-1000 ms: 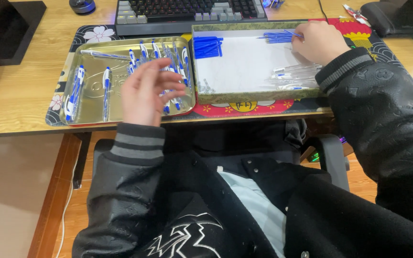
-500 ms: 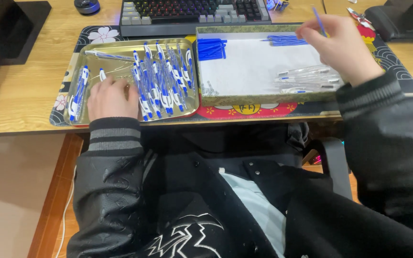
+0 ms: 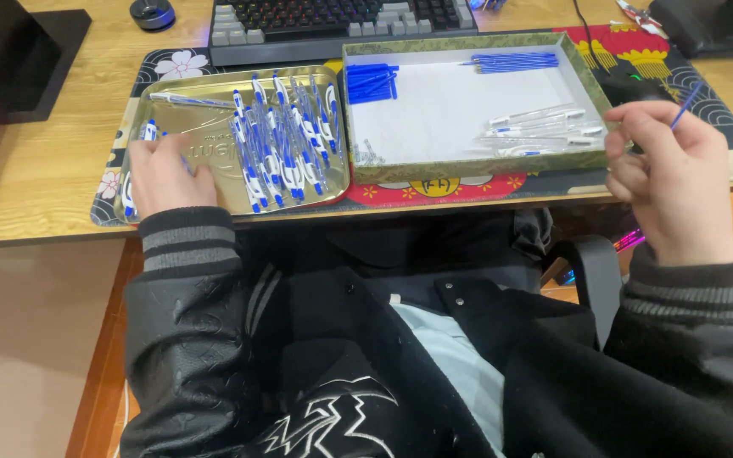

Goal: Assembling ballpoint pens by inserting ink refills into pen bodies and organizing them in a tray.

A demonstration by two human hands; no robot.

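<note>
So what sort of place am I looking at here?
Probably a home or office computer desk used for small assembly work: a keyboard on a patterned desk mat, with a metal tray of blue-and-white pens and a shallow box of pen parts.

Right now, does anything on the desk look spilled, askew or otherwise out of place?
Nothing stands out. The pens lie heaped but inside the gold tray; the box keeps its blue caps, refills and clear barrels in separate groups. The left hand rests in the tray; the right hand pinches one blue refill.
</note>
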